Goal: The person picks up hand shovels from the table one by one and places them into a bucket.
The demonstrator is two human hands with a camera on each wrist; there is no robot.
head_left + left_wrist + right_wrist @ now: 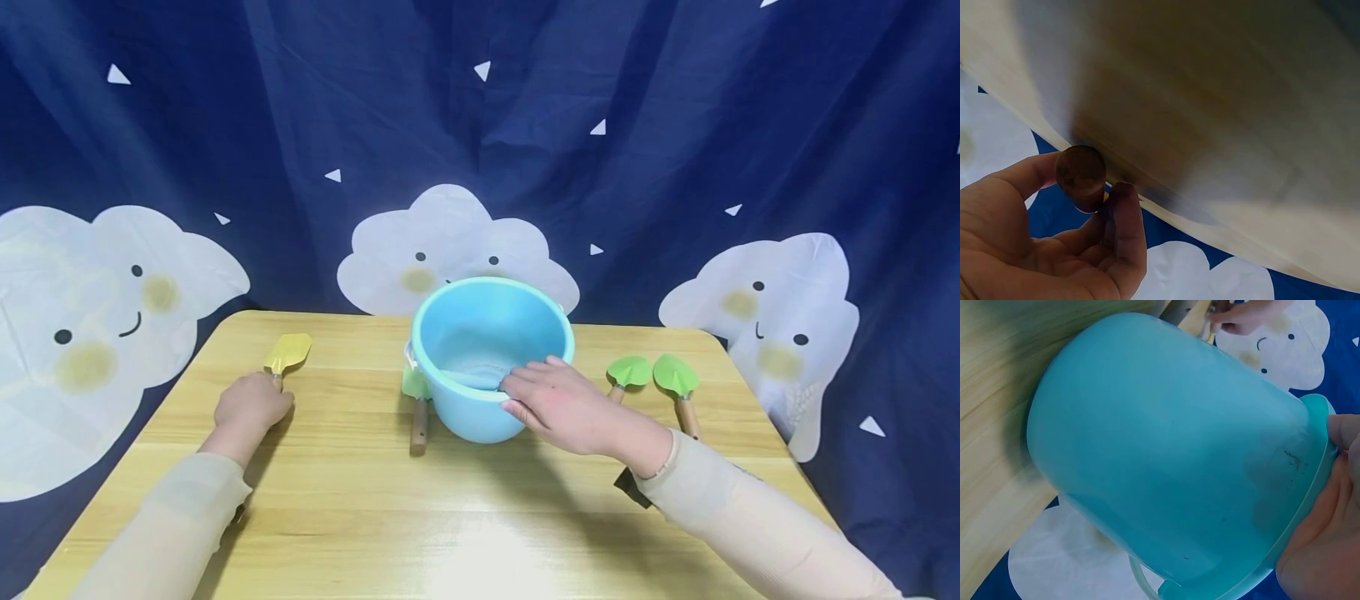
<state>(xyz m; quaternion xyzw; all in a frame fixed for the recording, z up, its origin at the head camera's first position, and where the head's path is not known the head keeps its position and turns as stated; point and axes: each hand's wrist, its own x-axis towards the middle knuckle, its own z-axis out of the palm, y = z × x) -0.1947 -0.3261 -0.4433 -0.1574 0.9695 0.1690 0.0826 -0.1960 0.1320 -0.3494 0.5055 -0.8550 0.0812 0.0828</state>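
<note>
My right hand [566, 407] grips the near rim of a light blue bucket [480, 417], fingers over the inside and thumb outside. The bucket tilts toward me in the head view; its side [1166, 444] fills most of the right wrist view. At the left of the table, my left hand [253, 408] holds a toy shovel with a yellow blade [288, 352]. In the left wrist view, thumb and fingers pinch the round end of its wooden handle [1082, 172]. A green-bladed shovel [418, 421] lies just left of the bucket, its blade partly hidden.
Two toy shovels with green leaf-shaped blades, one left [628, 372] and one right [677, 375], lie to the right, the left one's handle partly behind my right arm. Behind the wooden table [337, 517] hangs a dark blue curtain [420, 100] with white clouds.
</note>
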